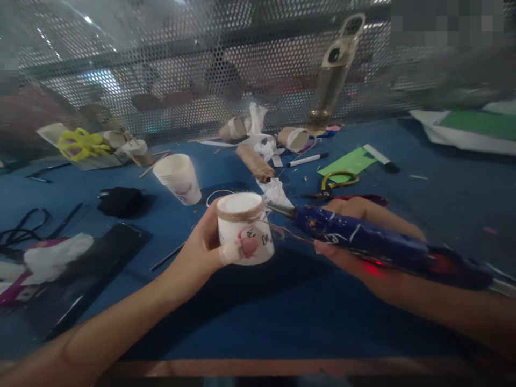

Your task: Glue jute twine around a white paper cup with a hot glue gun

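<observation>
My left hand (212, 242) is closed around an upturned white paper cup (245, 228), thumb across its printed side. Brown twine is wound around the cup's upper edge, with a loose strand trailing to the right. My right hand (363, 242) grips a dark blue glue gun (363, 236), whose metal nozzle points left and nearly touches the twine on the cup. Both are held above the blue table (282, 306).
A second white cup (179, 177) stands upside down at centre left. A twine roll (255, 163), scissors with yellow handles (334, 185), green paper (349, 161), a marker (308, 159), cardboard tubes, yellow scissors (80, 143) and a clear bottle (332, 80) lie further back. A perforated metal screen closes the far side.
</observation>
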`<state>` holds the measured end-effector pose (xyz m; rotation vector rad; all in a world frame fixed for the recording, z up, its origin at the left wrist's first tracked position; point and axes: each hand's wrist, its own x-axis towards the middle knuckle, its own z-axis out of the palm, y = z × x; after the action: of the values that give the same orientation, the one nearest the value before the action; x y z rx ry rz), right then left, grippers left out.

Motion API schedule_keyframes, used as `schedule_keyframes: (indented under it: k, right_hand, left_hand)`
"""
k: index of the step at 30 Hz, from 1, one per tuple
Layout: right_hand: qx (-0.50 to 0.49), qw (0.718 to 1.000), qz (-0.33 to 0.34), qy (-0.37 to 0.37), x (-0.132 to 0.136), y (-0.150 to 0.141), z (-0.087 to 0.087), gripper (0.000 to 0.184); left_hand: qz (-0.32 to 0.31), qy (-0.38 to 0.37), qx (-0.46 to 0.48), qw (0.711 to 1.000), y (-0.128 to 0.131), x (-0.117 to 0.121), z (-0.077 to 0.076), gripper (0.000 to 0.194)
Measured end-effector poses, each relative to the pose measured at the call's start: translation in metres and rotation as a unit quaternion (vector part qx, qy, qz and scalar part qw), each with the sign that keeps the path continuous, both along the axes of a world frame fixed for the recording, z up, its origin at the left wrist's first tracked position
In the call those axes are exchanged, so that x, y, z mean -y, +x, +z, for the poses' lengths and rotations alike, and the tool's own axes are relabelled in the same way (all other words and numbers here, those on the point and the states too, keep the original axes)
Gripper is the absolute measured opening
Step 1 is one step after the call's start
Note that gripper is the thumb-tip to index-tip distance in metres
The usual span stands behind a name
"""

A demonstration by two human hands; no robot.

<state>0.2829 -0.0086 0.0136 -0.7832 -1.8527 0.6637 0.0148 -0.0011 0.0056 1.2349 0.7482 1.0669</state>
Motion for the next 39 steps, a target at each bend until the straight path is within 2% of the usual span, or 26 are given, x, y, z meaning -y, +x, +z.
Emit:
schedule_keyframes:
  k: [3,11,20,25,31,33,35,39]
  right_hand:
    - [0.025,0.999,0.026,0.012,-0.001,0.003,0.005,0.019]
    - [0.120,0.992,0.001,0.050,-0.003,0.000,0.015,0.022]
    - [0.208,0.975,-0.019,0.075,0.000,0.008,0.019,0.023]
    - [0.207,0.974,-0.026,0.088,-0.001,0.011,0.011,0.020]
    - [0.209,0.966,-0.113,0.102,-0.003,0.004,0.010,0.022]
    - [0.226,0.966,-0.111,0.065,-0.003,0.002,0.013,0.020]
    - [0.198,0.970,-0.113,0.081,-0.003,0.000,0.015,0.022]
    - [0.215,0.968,-0.103,0.077,0.000,0.003,0.012,0.023]
  left_hand:
    - [0.000,0.011,-0.001,1.000,-0.004,0.000,-0.001,0.050]
    - [-0.011,0.024,-0.015,1.000,-0.005,0.006,-0.002,0.047]
    - [0.060,0.029,-0.068,0.995,0.005,0.007,0.011,0.055]
    - [0.073,0.036,-0.085,0.993,0.008,0.008,0.012,0.054]
    - [0.073,0.042,-0.096,0.992,0.004,0.009,0.013,0.057]
    - [0.073,0.043,-0.099,0.991,0.002,0.009,0.012,0.062]
    - [0.076,0.049,-0.105,0.990,0.002,0.010,0.012,0.063]
    - [0.083,0.049,-0.105,0.990,0.005,0.010,0.012,0.057]
